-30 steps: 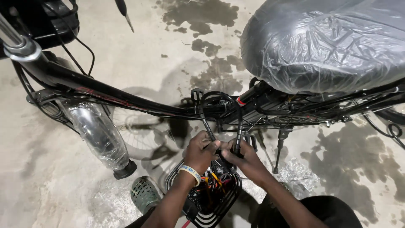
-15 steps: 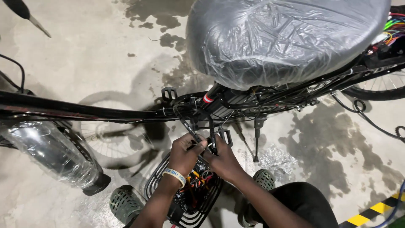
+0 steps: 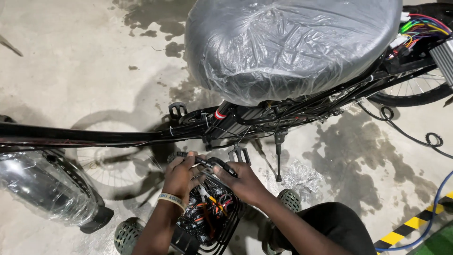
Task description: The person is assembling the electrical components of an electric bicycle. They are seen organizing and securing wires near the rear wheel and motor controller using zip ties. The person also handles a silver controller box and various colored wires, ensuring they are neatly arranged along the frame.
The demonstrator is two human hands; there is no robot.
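A stained concrete floor [image 3: 85, 61] lies under a black bicycle frame [image 3: 94, 136] with a plastic-wrapped saddle [image 3: 288, 45]. Since the earlier frame the view has shifted right. Left hand [image 3: 181, 174] and right hand [image 3: 243, 182] fingers are clamped on a black cable [image 3: 207, 163] below the frame.

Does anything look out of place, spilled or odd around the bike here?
Yes. Dark wet patches stain the concrete floor beneath the bike, like a spill. Coloured wires hang loose behind the plastic-wrapped seat, and more wiring bulges exposed below both hands.
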